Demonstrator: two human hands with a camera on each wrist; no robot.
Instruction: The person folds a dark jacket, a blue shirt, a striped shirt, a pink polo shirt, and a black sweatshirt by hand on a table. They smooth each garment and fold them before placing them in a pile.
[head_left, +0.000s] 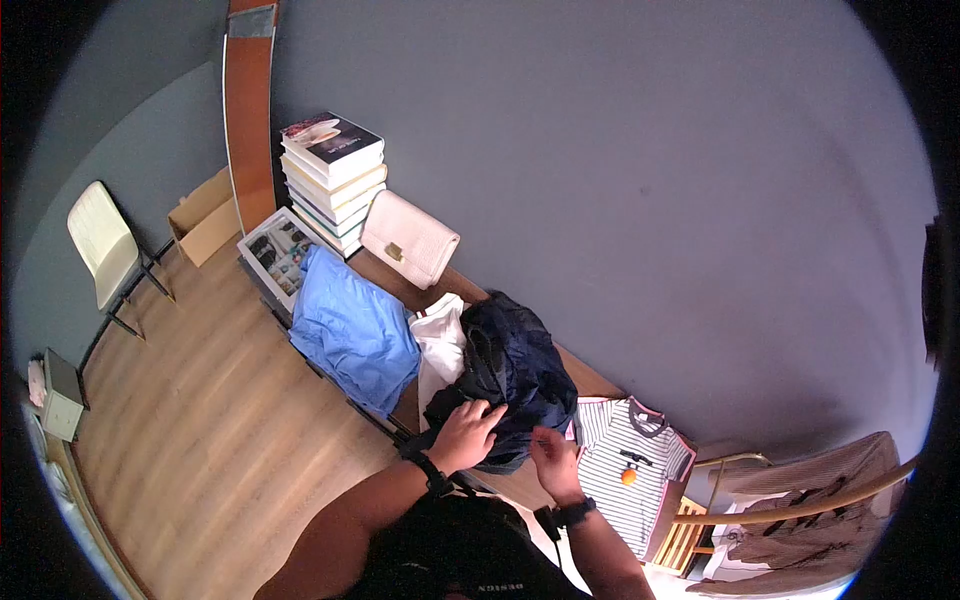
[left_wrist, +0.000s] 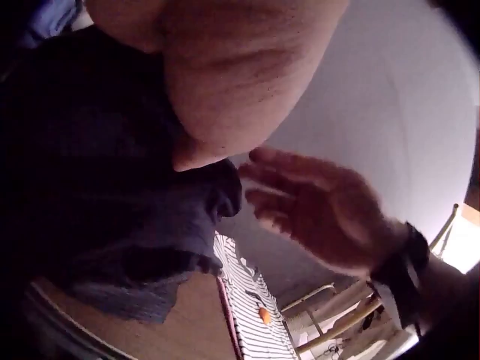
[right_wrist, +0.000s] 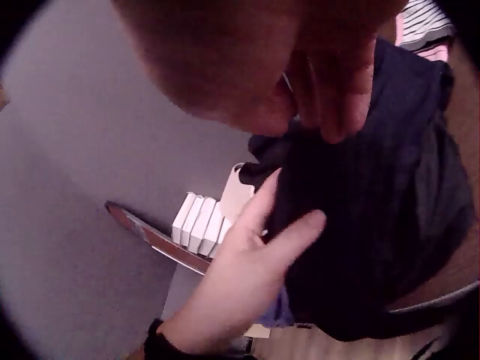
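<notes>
A bunched dark navy garment (head_left: 520, 365) lies on the table in front of me. My left hand (head_left: 463, 438) grips its near left side; in the right wrist view the thumb lies over the cloth and the other fingertips are hidden. Beside the garment's right side is my right hand (head_left: 557, 464), its fingers loosely extended and the palm bare in the left wrist view. White cloth (head_left: 438, 340) and a blue folded garment (head_left: 355, 325) lie left of the navy one. On its right is a striped T-shirt (head_left: 628, 470) with an orange spot.
Behind the clothes stand a pile of books (head_left: 335, 185) and a pale pink bag (head_left: 410, 238), with a framed case (head_left: 280, 255) at the table's left end. A grey wall runs behind. A wooden-armed chair (head_left: 800, 510) draped with brown cloth is at right.
</notes>
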